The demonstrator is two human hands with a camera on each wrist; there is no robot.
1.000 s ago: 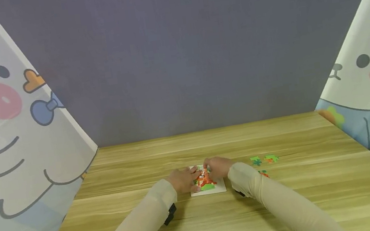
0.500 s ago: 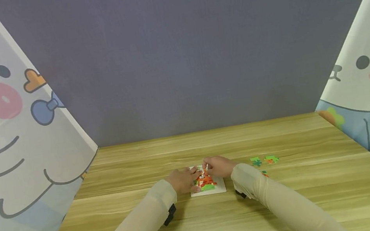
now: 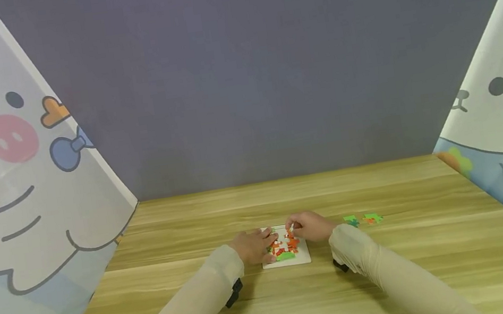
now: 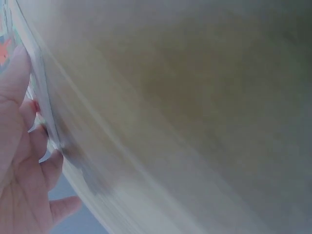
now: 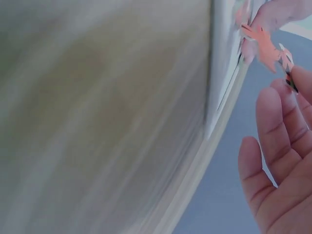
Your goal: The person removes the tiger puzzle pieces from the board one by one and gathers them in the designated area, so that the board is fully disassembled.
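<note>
In the head view a small white puzzle board (image 3: pixel 297 261) lies on the table, with orange, red and green jigsaw pieces (image 3: pixel 285 255) on it. My left hand (image 3: pixel 251 247) rests over its left side, fingers spread. The left wrist view shows the same hand (image 4: pixel 24 151) along the board's edge (image 4: pixel 46 97). My right hand (image 3: pixel 311 225) is at the board's upper right, pinching an orange jigsaw piece (image 5: pixel 266 48) between thumb and fingers. In the right wrist view that piece is tilted up, and the right hand's other fingers (image 5: pixel 270 117) are loosely bent.
Two green and orange jigsaw pieces, one nearer (image 3: pixel 351 220) and one farther right (image 3: pixel 373 218), lie on the wooden table (image 3: pixel 193 224) beyond the right sleeve (image 3: pixel 394 276). A grey panel (image 3: pixel 241 83) rises behind the table, with cartoon-printed sheets at both sides.
My right hand has drawn slightly right with the orange piece, and more white shows among the board's pieces. The right sleeve now hides a third loose piece. My left hand stays on the board.
</note>
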